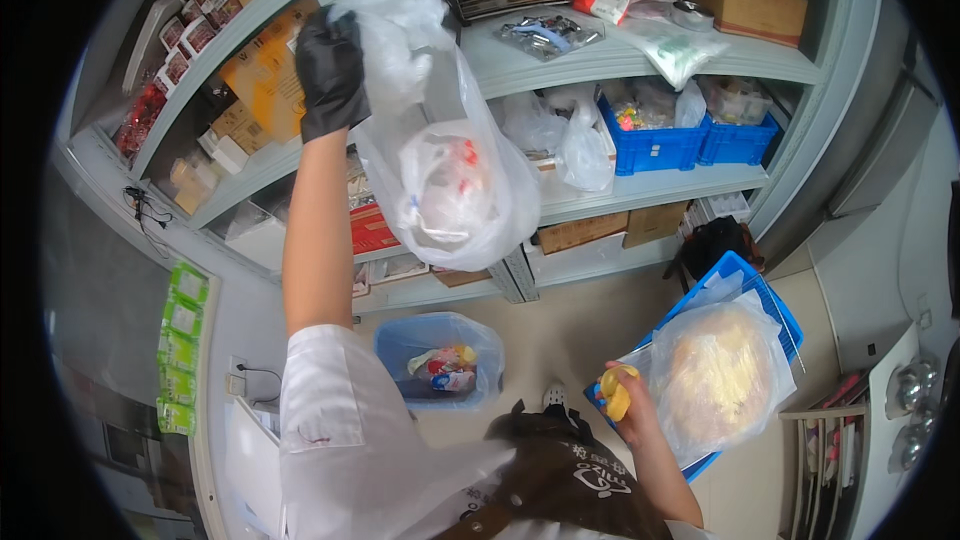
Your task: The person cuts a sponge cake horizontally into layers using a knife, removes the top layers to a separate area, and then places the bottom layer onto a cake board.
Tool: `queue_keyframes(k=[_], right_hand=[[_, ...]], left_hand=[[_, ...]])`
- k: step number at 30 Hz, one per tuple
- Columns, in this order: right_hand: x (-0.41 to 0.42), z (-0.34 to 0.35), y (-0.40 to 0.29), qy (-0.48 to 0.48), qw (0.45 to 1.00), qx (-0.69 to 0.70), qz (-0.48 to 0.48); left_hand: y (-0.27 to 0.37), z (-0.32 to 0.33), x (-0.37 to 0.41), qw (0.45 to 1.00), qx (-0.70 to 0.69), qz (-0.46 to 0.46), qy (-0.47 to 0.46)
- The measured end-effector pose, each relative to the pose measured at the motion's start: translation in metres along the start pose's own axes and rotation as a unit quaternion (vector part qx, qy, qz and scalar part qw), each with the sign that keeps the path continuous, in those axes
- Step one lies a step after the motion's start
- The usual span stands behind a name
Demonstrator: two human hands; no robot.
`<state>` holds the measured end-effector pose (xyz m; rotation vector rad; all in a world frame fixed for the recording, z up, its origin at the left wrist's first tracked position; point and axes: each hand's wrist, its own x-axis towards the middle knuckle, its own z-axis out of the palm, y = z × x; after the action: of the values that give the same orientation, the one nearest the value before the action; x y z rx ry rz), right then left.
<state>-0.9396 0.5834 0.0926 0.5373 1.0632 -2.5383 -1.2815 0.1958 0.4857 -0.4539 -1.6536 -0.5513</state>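
Observation:
My left hand (330, 75), in a black glove, is raised before the shelves and grips the bunched top of a translucent plastic bag (510, 187). The bag hangs from it, with white and red-marked wrapped contents in its bottom. My bare right hand (637, 405) is low at the right, its fingers closed around a crumpled yellow item (619, 392). Just beside that hand, a large round plastic-wrapped item (716, 375), pale yellow, lies on white paper over a blue crate (784, 315).
Metal shelves (645, 184) hold blue bins (660, 146), cardboard boxes (757, 7) and plastic bags. On the floor stands a lined blue waste bin (386, 360) with wrappers in it. Green packets (180, 345) hang at the left. Round metal items (907, 390) are at the far right.

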Motion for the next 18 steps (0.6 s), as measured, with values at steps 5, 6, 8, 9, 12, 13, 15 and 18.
queue_keyframes(k=[5, 6, 8, 9, 12, 13, 15, 18], right_hand=[[-0.016, 0.015, -0.015, -0.062, 0.998, -0.023, -0.005], [-0.021, 0.015, -0.022, -0.087, 0.995, -0.037, -0.012], [-0.034, 0.027, -0.025, -0.164, 0.983, -0.079, -0.014], [-0.038, 0.035, -0.033, -0.200, 0.972, -0.118, -0.024], [-0.055, 0.084, -0.042, -0.363, 0.905, -0.212, -0.069], [-0.065, 0.107, -0.044, -0.443, 0.858, -0.232, -0.113], [-0.083, 0.145, -0.025, -0.519, 0.810, -0.250, -0.109], [-0.091, 0.186, 0.015, -0.567, 0.650, -0.477, -0.167]], left_hand=[[0.049, -0.098, -0.005, 0.961, -0.241, -0.111, 0.076], [0.076, -0.109, -0.028, 0.944, -0.275, -0.164, 0.083], [0.096, -0.164, -0.071, 0.858, -0.414, -0.300, 0.041], [0.103, -0.183, -0.099, 0.794, -0.479, -0.372, 0.037], [0.165, -0.223, -0.190, 0.791, -0.460, -0.397, 0.077], [0.183, -0.242, -0.226, 0.789, -0.447, -0.413, 0.088], [0.216, -0.299, -0.307, 0.772, -0.426, -0.458, 0.113], [0.274, -0.379, -0.363, 0.775, -0.395, -0.481, 0.109]])
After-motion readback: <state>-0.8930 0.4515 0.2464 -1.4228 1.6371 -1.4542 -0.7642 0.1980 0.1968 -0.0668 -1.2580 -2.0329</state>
